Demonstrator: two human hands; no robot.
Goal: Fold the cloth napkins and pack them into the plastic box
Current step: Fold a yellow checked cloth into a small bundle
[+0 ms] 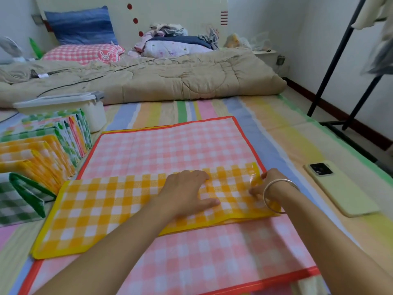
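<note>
Yellow napkin: left hand presses, right hand pinches.

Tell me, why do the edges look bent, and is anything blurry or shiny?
Head view: the wide lens bows the edges, so the black rack leans; the hanging clothes top right are smeared; a glint sits on the yellow napkin by the right hand; light is soft, shadows faint.

The yellow napkin shows yellow-and-white checks with a solid yellow border. The pink napkin is pink-and-white checks, edged red. The sheet runs pastel stripes: pink, blue, yellow, green. The folded napkins show orange and green checks.
</note>
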